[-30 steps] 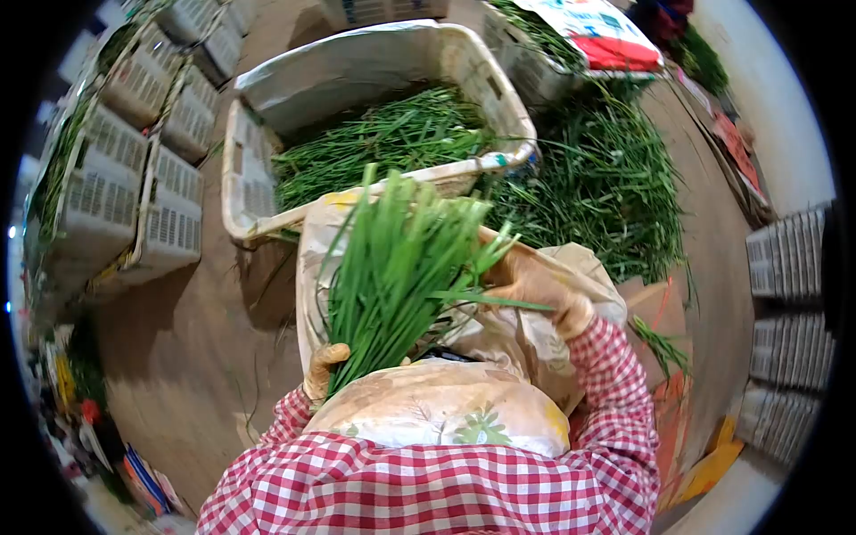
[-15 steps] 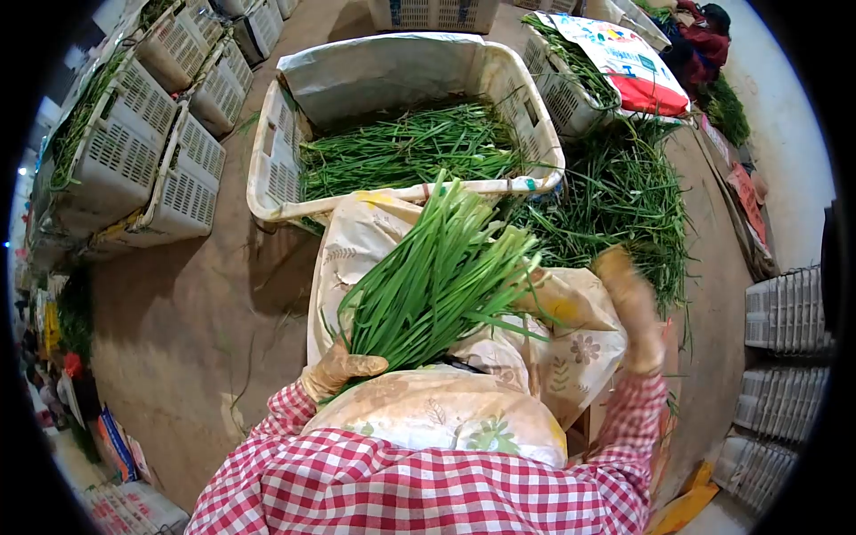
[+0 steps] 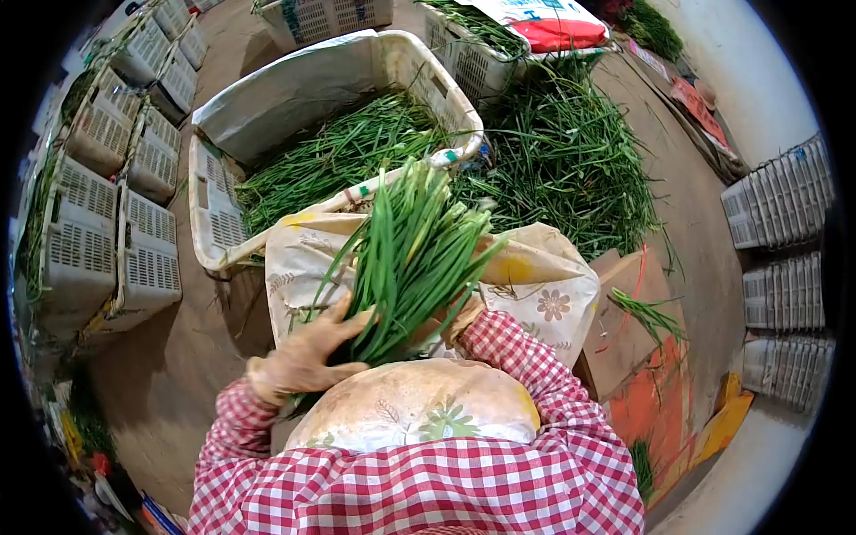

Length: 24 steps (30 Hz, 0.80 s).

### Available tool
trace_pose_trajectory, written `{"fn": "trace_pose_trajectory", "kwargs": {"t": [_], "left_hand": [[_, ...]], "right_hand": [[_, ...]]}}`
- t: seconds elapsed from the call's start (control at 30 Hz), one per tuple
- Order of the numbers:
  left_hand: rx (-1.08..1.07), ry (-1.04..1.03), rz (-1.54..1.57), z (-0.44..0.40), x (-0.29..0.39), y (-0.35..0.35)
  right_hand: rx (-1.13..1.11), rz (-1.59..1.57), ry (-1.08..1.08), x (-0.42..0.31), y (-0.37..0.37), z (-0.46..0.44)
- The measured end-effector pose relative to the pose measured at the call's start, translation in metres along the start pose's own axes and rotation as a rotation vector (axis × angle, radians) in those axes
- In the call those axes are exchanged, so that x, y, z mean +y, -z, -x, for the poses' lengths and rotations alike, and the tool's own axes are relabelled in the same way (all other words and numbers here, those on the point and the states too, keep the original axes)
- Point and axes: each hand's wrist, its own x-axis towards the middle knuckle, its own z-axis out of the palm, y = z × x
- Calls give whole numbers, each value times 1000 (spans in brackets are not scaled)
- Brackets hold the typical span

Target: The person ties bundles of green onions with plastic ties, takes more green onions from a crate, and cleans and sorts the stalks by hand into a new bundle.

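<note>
A thick bunch of garlic chives rests on the patterned apron over my lap, its pale cut ends pointing away from me. My left hand, in a tan glove, lies against the lower left of the bunch with fingers spread. At the bunch's right side is my right hand, gloved too; its fingers are hidden behind the leaves, so its grip does not show. Just beyond the apron stands a white crate with more chives lying in it.
A large heap of loose chives lies right of the crate. Cardboard with a few stalks is at my right. Stacked crates line the left side, and more crates stand far right. A red-and-white bag tops another crate.
My view has turned to the right. My right hand has come in from the heap side to the bunch. My left hand has loosened from around the leaves, its fingers spreading.
</note>
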Motion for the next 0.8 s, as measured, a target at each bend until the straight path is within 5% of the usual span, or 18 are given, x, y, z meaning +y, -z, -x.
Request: {"fn": "trace_pose_trajectory", "kwargs": {"t": [0.03,0.1,0.17,0.23,0.4,0.53,0.6,0.67,0.77,0.8], "left_hand": [[-89,-5,128,8,-5,16],[300,297,762,26,-34,27],[429,227,663,21,-53,29],[252,146,1082,6,-71,1],[107,75,1200,16,-109,-73],[-193,338,1231,10,-57,-45],[-153,391,1184,20,-49,-45],[-93,284,1066,22,-47,-45],[-18,504,1318,37,-44,-52],[-7,502,1319,46,-52,-57]], "right_hand": [[2,5,10,1,-1,-2],[5,20,29,4,-5,-8],[12,44,41,4,-9,-10],[22,86,60,2,-13,-9],[40,274,129,-25,-29,-7],[36,413,189,-64,-46,-19],[44,405,182,-78,-56,-24],[-98,548,280,-109,-57,-31],[146,867,786,-178,-80,-21],[238,1232,1013,-209,-71,-19]]}}
